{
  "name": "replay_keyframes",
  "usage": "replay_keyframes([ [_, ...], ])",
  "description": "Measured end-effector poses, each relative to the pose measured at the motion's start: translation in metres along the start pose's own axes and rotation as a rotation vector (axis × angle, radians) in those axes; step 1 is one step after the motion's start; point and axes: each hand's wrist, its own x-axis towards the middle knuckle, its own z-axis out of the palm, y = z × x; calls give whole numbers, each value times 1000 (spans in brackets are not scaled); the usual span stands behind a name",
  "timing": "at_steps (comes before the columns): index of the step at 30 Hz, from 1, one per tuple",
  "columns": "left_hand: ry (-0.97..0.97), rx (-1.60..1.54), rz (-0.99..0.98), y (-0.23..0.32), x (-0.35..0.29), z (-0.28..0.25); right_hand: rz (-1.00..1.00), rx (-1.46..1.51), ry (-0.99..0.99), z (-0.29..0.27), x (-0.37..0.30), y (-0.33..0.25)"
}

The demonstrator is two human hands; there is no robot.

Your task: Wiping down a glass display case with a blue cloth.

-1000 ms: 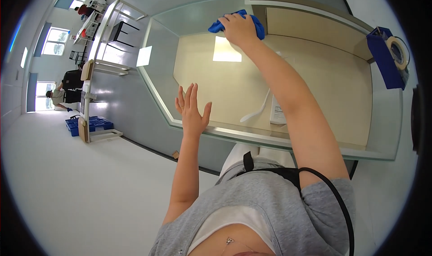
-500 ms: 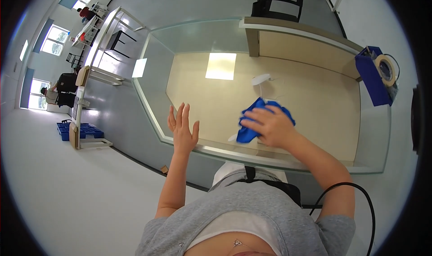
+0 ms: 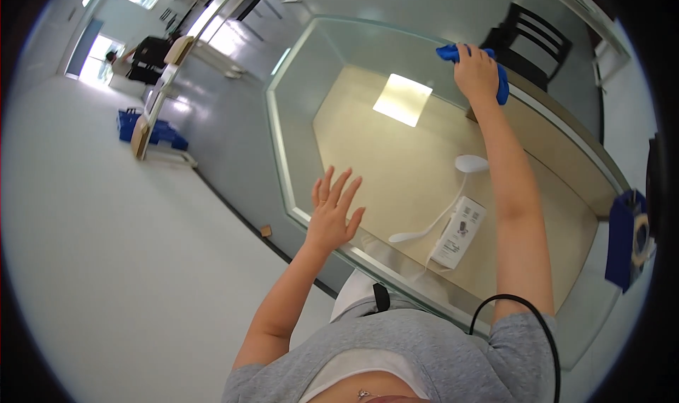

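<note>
At the far right edge of the glass-topped display case (image 3: 283,183), my right hand (image 3: 477,75) is closed over a blue cloth (image 3: 503,86), which pokes out on both sides of the fingers. My left hand (image 3: 334,215) hovers over or rests on the glass near the front left rim, fingers spread and holding nothing; whether it touches the glass cannot be told. Beneath the glass, on the beige base, lie a white box (image 3: 460,233) with printing and a white corded device (image 3: 471,164) with a rounded head, partly beside my right forearm.
A blue tape dispenser (image 3: 622,240) with a roll stands on the case's right side. A black chair (image 3: 527,45) is beyond the far edge. At the far left are a blue crate (image 3: 152,128), a long table frame and a person (image 3: 117,63).
My right hand has carried the blue cloth from the near middle of the glass to its far edge, arm stretched. The view has turned, and the white box now shows. My left hand stays spread.
</note>
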Motion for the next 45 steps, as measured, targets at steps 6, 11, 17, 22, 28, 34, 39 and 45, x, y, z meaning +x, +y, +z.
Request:
replay_keyframes([
  [6, 40, -54, 51, -3, 2, 2, -141, 183, -70, 27, 21, -126],
  [11, 169, 16, 93, -8, -5, 1, -486, 519, 13, -4, -75, -230],
  [17, 386, -112, 62, -22, -11, 10, -620, 683, -254, -104, -184, -198],
  [22, 314, -110, 113, -24, -8, 7, -375, 446, -285, -203, -270, -123],
  [28, 283, -27, 157, -26, 4, 16, 302, -78, -234, -285, -376, -11],
  [34, 248, -58, 220, -27, 6, 20, 896, -518, -68, -344, -492, 75],
  [39, 231, -70, 205, -32, 6, 24, 1158, -533, -171, -375, -489, 56],
  [45, 246, -41, 248, -36, 7, 21, 743, -188, 67, -333, -381, -25],
])
